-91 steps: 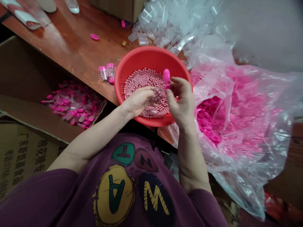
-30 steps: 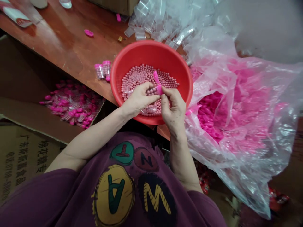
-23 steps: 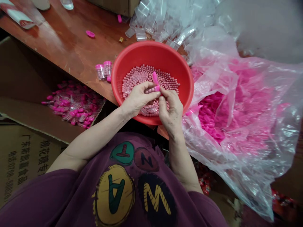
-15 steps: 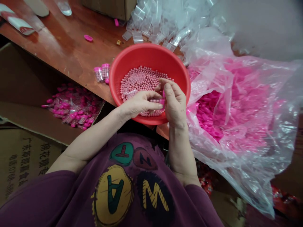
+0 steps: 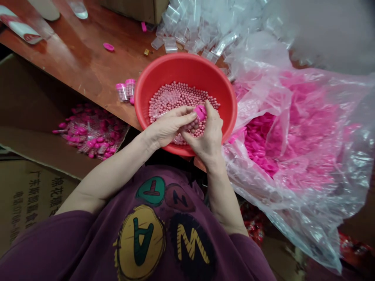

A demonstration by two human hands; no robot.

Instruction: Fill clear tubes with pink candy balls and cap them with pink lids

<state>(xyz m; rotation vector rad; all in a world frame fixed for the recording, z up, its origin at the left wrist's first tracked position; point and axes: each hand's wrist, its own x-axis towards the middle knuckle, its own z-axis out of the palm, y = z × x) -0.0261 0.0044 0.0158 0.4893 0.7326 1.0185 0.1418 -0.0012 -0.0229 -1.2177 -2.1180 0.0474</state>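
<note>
Over the near side of a red plastic bowl (image 5: 164,72) full of small pink candy balls (image 5: 175,97), both my hands meet. My left hand (image 5: 166,127) is closed around a small clear tube filled with the balls. My right hand (image 5: 206,134) pinches a pink cap (image 5: 200,112) down onto the end of that tube. The tube itself is mostly hidden between my fingers.
Two capped filled tubes (image 5: 125,89) stand on the wooden table (image 5: 73,58) left of the bowl. A clear bag of pink caps (image 5: 293,128) lies right. Empty clear tubes (image 5: 187,31) pile behind. A cardboard box with finished tubes (image 5: 88,130) sits lower left.
The pink cap, earlier held up above the tube in my right hand, has come down onto the tube's end. My right hand has turned and closed in against my left.
</note>
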